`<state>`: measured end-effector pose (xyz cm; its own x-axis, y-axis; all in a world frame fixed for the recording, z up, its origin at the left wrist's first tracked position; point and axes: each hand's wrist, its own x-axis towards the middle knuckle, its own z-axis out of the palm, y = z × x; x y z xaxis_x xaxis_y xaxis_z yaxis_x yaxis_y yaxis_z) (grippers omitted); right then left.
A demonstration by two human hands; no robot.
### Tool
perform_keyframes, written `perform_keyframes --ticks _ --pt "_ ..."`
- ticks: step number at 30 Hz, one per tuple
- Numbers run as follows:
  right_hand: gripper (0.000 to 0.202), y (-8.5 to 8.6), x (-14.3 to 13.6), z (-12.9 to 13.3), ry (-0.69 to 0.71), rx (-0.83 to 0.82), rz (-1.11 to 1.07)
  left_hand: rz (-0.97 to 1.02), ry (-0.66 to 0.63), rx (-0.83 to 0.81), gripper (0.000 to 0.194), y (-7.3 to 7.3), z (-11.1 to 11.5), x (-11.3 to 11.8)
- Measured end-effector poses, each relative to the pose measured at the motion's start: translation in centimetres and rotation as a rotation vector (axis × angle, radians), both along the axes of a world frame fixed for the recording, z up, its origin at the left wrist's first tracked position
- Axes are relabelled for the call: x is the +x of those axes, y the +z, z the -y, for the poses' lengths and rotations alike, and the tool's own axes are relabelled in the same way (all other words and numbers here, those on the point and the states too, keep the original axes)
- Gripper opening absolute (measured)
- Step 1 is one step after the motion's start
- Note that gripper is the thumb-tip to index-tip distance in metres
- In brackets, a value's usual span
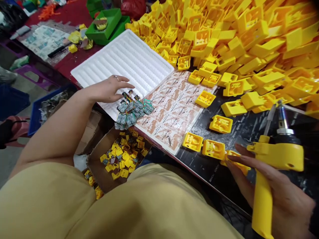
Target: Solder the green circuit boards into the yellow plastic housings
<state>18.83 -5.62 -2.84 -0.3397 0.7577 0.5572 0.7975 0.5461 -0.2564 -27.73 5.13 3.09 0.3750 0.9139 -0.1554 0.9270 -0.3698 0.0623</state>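
My left hand (109, 89) reaches over a cluster of small grey-green wired modules (132, 111), its fingers apart. The fingertips are just above the coloured wires; I see nothing held in them. My right hand (281, 192) holds a yellow soldering gun (264, 199), its metal tip pointing up and away from me. Fingers of that same hand touch a yellow plastic case (238, 161) at the end of a short row. Beside it in the row lie two more open cases, a middle one (213, 149) and a left one (192, 142).
A big heap of yellow cases (224, 43) covers the back right. A white ribbed tray (122, 59) lies at the back left, near green boxes (107, 25). Below the table edge stands a cardboard box (99, 162) with yellow parts, and a blue crate (37, 111) further left.
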Motion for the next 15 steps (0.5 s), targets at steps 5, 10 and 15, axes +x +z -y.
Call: perform_keyframes --ticks 5,10,15 --pt "0.048 0.1 -0.2 0.4 0.001 -0.049 -0.035 0.027 -0.064 -0.067 0.034 -0.8 -1.9 0.1" --pt "0.045 -0.2 0.1 0.4 -0.022 -0.020 -0.016 0.431 0.128 -0.063 0.049 0.4 -1.7 0.4" --pt "0.049 -0.2 0.1 -0.4 0.036 0.037 -0.016 0.881 0.357 -0.013 0.041 0.5 -0.7 2.4"
